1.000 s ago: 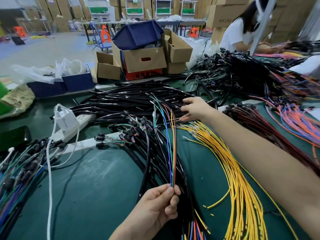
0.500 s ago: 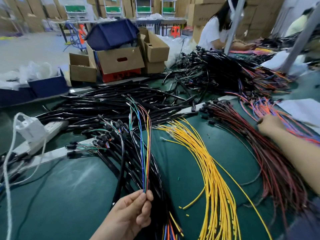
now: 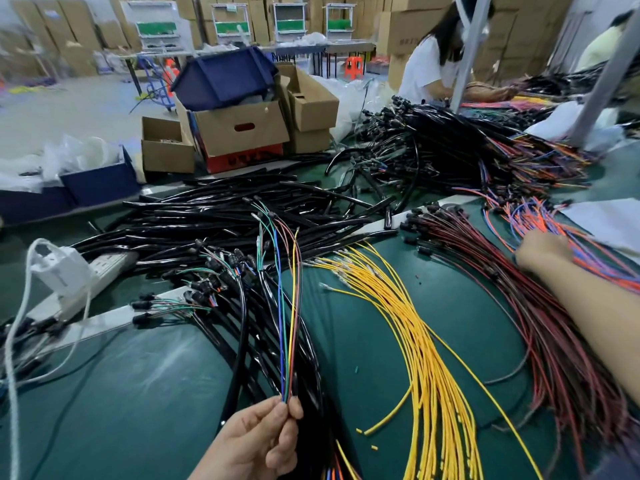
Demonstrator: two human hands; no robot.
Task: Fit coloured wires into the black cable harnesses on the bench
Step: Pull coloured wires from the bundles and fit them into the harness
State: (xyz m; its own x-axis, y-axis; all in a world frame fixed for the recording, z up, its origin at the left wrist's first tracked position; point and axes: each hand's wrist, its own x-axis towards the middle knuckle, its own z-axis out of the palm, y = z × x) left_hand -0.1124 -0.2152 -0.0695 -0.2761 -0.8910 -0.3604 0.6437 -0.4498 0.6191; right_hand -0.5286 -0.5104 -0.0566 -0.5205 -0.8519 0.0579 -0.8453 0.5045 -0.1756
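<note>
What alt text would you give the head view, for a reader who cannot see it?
A person's left hand pinches a thin bundle of coloured wires above black cable harnesses on a green bench, while the right hand rests on orange and blue wires.

Look past the upturned blue bin [image 3: 225, 77]: behind it you have a long table [image 3: 311, 49] and white racks [image 3: 289, 19] holding green trays, with stacked cardboard cartons [image 3: 412, 26] further back. Left of the bin spreads grey floor [image 3: 69, 105]; right of it stands an orange stool [image 3: 354, 65].

Cardboard boxes [image 3: 221, 133], blue bin [image 3: 221, 77], power strip [image 3: 109, 265], white charger [image 3: 62, 268].
</note>
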